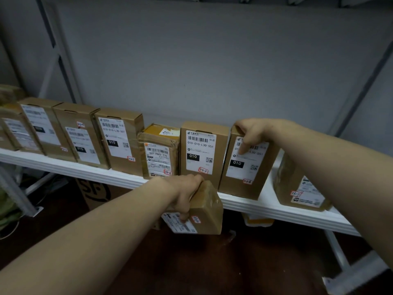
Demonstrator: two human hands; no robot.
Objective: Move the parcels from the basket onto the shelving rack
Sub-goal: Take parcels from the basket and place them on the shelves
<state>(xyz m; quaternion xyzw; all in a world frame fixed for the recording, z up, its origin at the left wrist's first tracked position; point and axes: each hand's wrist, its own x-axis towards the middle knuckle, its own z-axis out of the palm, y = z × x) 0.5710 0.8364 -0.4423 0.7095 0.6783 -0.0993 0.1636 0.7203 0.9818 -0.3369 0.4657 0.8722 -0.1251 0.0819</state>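
Note:
A white shelf of the shelving rack carries a row of several upright brown parcels with white labels. My right hand grips the top of the tilted parcel marked 3-3-8, thumb down over its label. To its right a flatter taped parcel lies on the shelf, partly hidden by my right forearm. My left hand holds a small taped parcel in front of and just below the shelf edge, label facing down towards me. The basket is out of view.
Grey wall panel behind the shelf. White rack posts stand at the left and right. Under the shelf sit a printed carton and a yellowish item. A gap on the shelf separates the 3-3-8 parcel from the flat one.

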